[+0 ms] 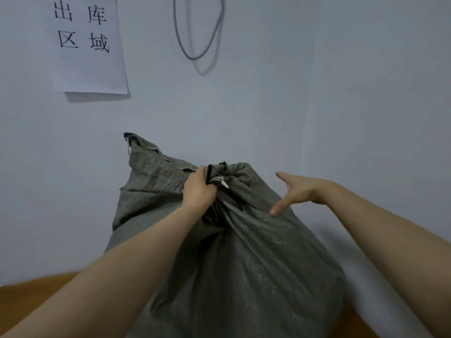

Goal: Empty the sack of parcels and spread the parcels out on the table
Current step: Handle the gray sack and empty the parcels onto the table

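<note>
So the woven grey-green sack [244,252] stands upright on the wooden table [36,301], close to the wall [341,93], bulging and full-looking. Its neck is bunched and tied off with a whitish strip [220,180], so nothing's out yet. Any parcels are hidden inside.

The left hand [199,189] has its fingers curled tight round the gathered neck, right at the tie. The right hand [295,191] holds nothing, with its fingers straight and spread, just beside the sack's upper right shoulder. The thumb tip might be brushing the fabric, but I can't tell for sure.

What could go wrong, as I see it: the sack is tall and soft, so yanking the neck to loosen the tie could tip the whole thing over. Its base runs out of view, so I can't say how near the table edge it sits. And if it gets upended fast once open, parcels could dump in a heap and slide off instead of spreading. Steadying the body with the free hand seems smart to me.

Count: 1 sack, 1 tie strip, 2 hands, 0 parcels visible, 1 table. On the wall behind there's 1 paper sign [90,45] with 4 printed characters and 1 grey cable loop [195,32].
</note>
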